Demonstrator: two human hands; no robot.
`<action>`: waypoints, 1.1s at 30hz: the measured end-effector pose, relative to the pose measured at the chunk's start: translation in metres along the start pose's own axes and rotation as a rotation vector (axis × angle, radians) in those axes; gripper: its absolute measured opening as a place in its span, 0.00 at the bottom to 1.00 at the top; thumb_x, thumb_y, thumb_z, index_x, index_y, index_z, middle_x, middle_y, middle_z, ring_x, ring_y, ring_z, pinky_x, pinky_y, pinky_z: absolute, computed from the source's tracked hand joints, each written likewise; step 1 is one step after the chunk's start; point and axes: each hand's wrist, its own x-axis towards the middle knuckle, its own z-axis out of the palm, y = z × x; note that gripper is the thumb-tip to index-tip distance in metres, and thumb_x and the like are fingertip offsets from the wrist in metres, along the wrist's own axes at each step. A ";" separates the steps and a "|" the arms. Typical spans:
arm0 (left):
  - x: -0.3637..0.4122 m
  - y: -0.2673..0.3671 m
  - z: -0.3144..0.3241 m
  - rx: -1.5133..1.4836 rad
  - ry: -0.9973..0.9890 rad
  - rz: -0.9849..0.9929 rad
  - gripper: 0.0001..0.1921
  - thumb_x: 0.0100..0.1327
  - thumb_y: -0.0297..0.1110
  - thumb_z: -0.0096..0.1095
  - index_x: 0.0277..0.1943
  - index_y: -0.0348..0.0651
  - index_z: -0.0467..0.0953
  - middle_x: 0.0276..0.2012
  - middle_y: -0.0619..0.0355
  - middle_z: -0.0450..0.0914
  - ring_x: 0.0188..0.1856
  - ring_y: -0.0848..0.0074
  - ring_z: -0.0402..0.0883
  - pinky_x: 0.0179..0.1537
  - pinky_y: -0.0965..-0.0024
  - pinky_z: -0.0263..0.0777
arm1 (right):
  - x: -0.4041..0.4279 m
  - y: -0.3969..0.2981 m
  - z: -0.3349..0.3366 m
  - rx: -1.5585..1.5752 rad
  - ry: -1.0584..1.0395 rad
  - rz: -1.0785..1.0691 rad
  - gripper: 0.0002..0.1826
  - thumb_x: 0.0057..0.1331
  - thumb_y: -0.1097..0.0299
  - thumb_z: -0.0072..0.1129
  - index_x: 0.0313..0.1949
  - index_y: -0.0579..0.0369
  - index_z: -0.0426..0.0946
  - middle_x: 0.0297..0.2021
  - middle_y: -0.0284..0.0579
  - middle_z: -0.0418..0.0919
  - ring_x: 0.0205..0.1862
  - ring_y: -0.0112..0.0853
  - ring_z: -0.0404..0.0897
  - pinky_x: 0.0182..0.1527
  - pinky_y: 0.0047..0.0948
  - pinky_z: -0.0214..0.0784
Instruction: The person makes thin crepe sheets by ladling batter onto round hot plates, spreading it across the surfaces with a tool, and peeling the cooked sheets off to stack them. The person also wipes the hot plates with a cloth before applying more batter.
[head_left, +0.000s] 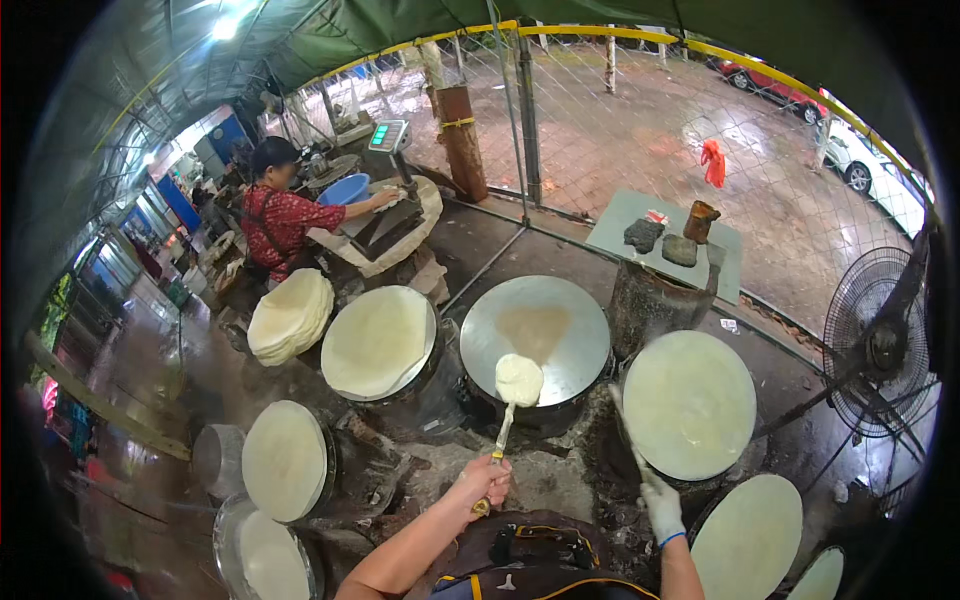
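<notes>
My bare left hand (482, 482) grips the handle of a ladle (504, 435). Its far end is covered by a rounded mass of pale batter (519, 379). That end is over the near part of a round metal griddle (555, 300), which has a brownish patch in its middle. My right hand (661, 508), in a white glove with a blue cuff, holds a long flat blade (627, 427), perhaps a scraper. The blade runs along the left edge of a griddle covered by a pale round sheet (690, 405). Another sheet (379, 341) covers the griddle on the left.
More sheets lie on griddles at lower left (283, 461) and lower right (750, 532). A stack of round sheets (291, 315) stands near a co-worker (281, 217), who reaches to a digital scale (390, 137). On the right are a standing fan (876, 341) and a board (619, 214) bearing dark lumps.
</notes>
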 end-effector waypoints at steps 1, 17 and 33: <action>0.004 0.015 -0.003 0.000 -0.007 -0.010 0.05 0.65 0.25 0.52 0.42 0.42 0.66 0.21 0.64 0.64 0.17 0.83 0.60 0.16 0.78 0.54 | -0.006 -0.013 0.024 0.058 -0.055 -0.005 0.24 0.69 0.69 0.51 0.64 0.57 0.68 0.27 0.29 0.72 0.22 0.17 0.68 0.22 0.18 0.60; 0.242 0.166 -0.021 0.631 -0.496 0.163 0.08 0.70 0.33 0.48 0.45 0.38 0.63 0.17 0.65 0.63 0.14 0.84 0.60 0.16 0.77 0.56 | 0.110 -0.132 0.238 0.694 0.505 0.047 0.24 0.74 0.59 0.49 0.67 0.40 0.65 0.26 0.26 0.73 0.19 0.16 0.66 0.18 0.17 0.56; 0.366 0.166 -0.108 1.662 -0.042 1.107 0.12 0.61 0.22 0.48 0.47 0.37 0.67 0.25 0.40 0.77 0.22 0.48 0.78 0.23 0.52 0.72 | 0.141 -0.146 0.271 -0.116 0.526 0.033 0.26 0.70 0.58 0.49 0.64 0.55 0.67 0.55 0.57 0.77 0.58 0.40 0.76 0.61 0.32 0.63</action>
